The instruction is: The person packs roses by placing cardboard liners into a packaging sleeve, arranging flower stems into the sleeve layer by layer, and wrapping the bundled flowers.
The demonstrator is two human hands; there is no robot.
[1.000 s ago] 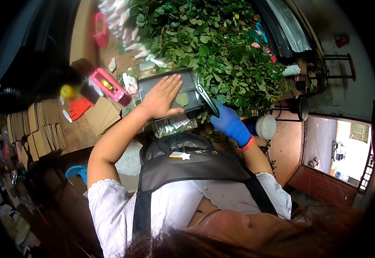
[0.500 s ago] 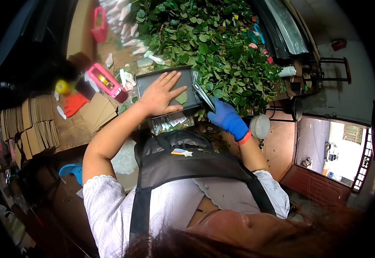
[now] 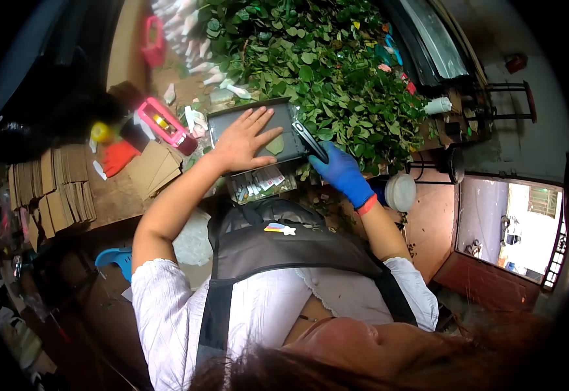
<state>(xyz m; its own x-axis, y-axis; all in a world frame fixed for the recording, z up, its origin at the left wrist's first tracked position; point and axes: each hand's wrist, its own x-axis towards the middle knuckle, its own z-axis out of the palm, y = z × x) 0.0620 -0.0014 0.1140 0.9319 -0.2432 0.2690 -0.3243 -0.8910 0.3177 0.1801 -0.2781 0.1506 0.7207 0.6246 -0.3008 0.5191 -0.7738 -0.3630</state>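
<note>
Head view, I count two hands at work: one bare left hand, one right hand in a blue glove. One dark shallow tray on the desk, just in front of the apron. One single green leaf inside it, next to the left index finger and thumb; can't tell if they touch it. Left fingers spread apart, palm down over the tray. Right fingers clamped on one narrow black-and-silver hand tool, its silver end at the tray's right edge; exact type unclear.

Around: one big heap of leafy stems, too many to count. Two pink plastic holders, one near the tray, one farther off. One orange-red item, one yellow item. Several cardboard pieces in stacks, edges too blurred to count. One clear box of white packets beside the tray's near side, packets too small to count. One white bucket off to the right.

Versus a second ago: left index finger now parted from its neighbours, gloved hand closer to the tray. Leaf still in the tray.
</note>
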